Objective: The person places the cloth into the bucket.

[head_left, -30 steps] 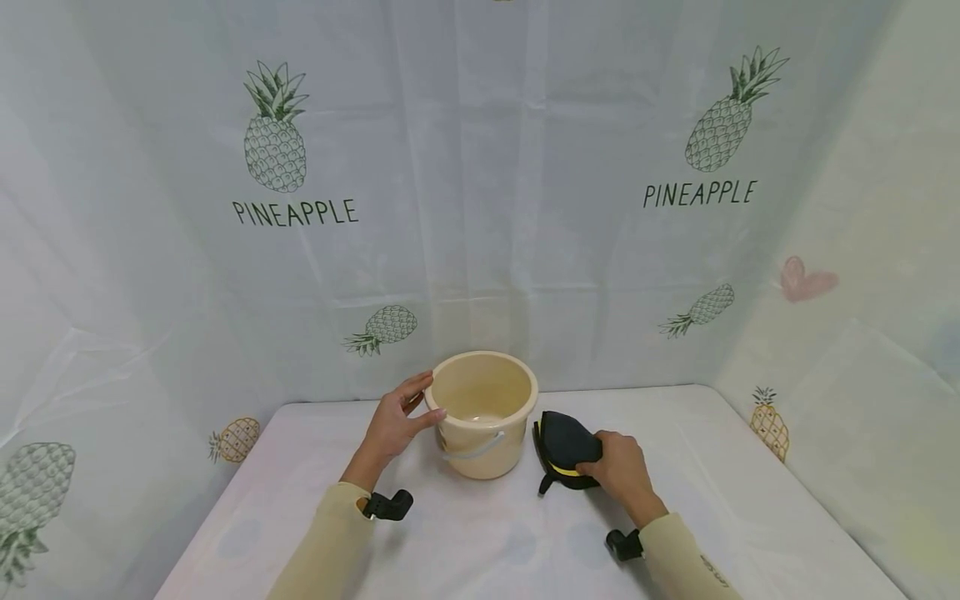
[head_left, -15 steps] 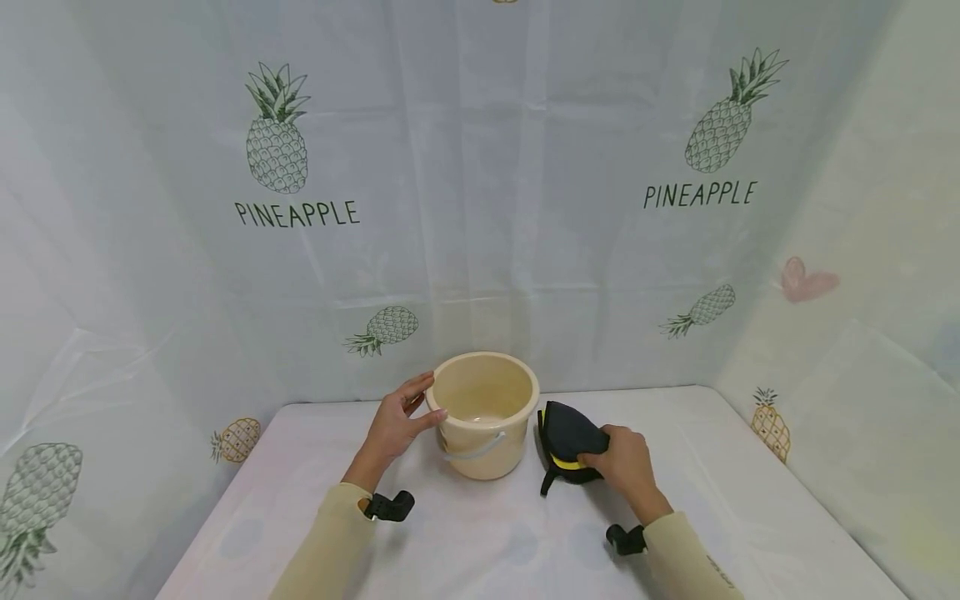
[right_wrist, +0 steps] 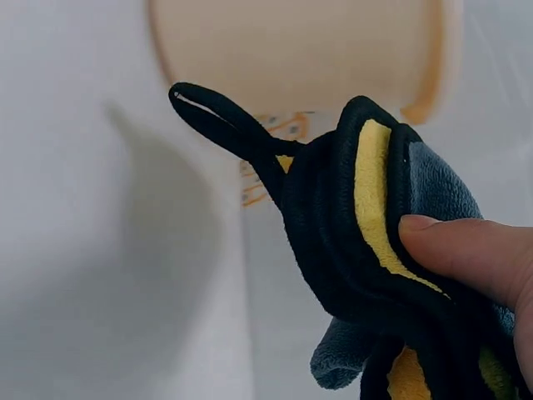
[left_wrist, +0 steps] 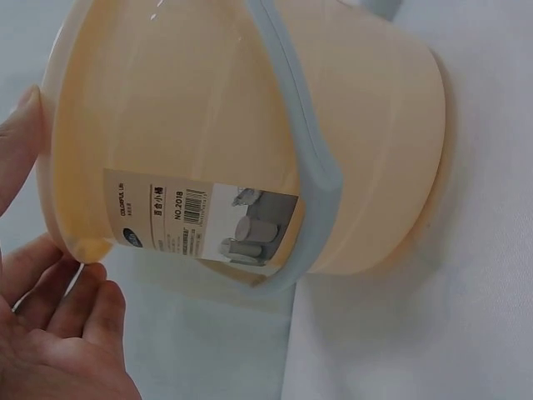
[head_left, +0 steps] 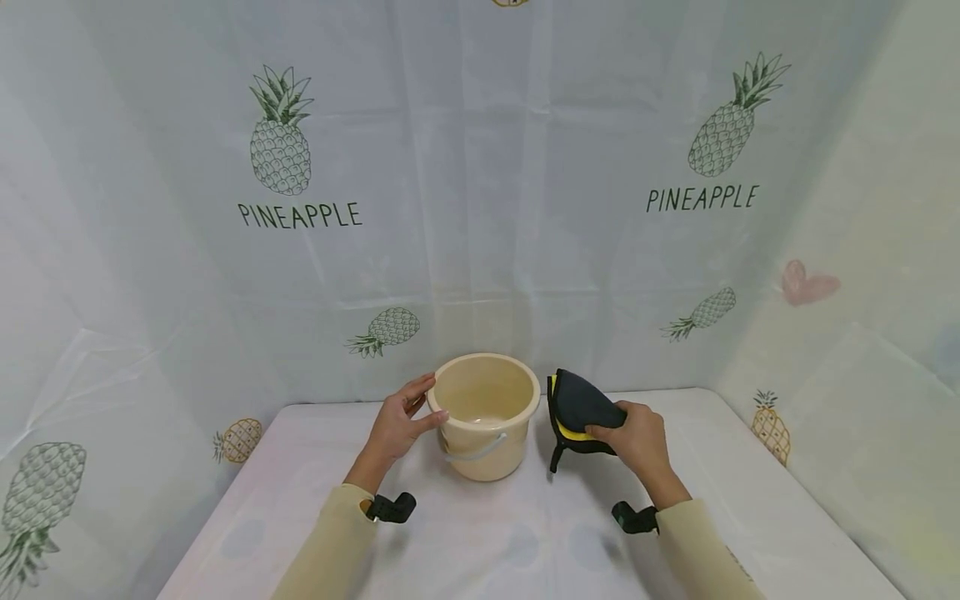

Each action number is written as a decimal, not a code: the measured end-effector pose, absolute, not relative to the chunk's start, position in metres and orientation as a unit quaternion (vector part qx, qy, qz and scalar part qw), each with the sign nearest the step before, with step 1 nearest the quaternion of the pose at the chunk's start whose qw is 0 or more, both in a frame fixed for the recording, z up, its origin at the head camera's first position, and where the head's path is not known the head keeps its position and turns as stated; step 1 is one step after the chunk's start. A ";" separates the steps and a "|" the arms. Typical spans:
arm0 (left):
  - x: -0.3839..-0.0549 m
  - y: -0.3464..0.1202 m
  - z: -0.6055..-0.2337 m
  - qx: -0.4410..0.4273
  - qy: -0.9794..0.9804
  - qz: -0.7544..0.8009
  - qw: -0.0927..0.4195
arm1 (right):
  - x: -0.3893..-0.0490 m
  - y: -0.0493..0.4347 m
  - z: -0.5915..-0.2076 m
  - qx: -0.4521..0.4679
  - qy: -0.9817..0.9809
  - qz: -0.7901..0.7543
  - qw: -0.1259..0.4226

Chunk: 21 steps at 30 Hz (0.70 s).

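Note:
A cream plastic bucket (head_left: 486, 450) stands upright near the table's back edge, its pale grey handle (left_wrist: 321, 175) hanging down the front. At its left side my left hand (head_left: 393, 425) holds the rim, with thumb and fingers spread around it. The left wrist view shows a printed label (left_wrist: 200, 218) on the bucket's wall. My right hand (head_left: 636, 435) pinches a folded cleaning cloth (head_left: 585, 404), dark grey and yellow with black edging. The cloth is held above the table, to the right of the bucket and apart from it. Its black hanging loop (right_wrist: 218, 125) points downward.
A white cloth covers the table (head_left: 480, 550). Behind it hangs a pale curtain (head_left: 480, 208) printed with pineapples, which also closes in both sides.
My right hand has lifted the cleaning cloth off the table, moving up and slightly right. The left hand and the bucket have stayed in place.

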<state>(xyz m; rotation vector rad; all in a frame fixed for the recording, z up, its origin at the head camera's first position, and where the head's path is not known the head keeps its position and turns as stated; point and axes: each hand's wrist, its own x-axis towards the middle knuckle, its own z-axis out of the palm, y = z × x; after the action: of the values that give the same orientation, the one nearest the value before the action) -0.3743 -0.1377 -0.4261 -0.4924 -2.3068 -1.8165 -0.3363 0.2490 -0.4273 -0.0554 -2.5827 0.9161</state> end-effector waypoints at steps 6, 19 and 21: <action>-0.354 -0.135 -0.404 -0.175 -0.769 -0.612 0.061 | -0.332 0.250 -0.408 -0.022 -0.917 0.340 0.205; -0.348 -0.134 -0.400 -0.174 -0.777 -0.601 0.069 | -0.326 0.250 -0.368 -0.011 -0.909 0.345 0.234; -0.351 -0.134 -0.404 -0.171 -0.776 -0.603 0.067 | -0.326 0.249 -0.363 -0.008 -0.908 0.344 0.238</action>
<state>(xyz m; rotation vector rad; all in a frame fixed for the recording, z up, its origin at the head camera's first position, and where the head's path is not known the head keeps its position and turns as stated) -0.3508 -0.1343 -0.4039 -0.5151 -2.3383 -1.8186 -0.3259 0.2494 -0.3627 -0.0207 -2.4888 0.9440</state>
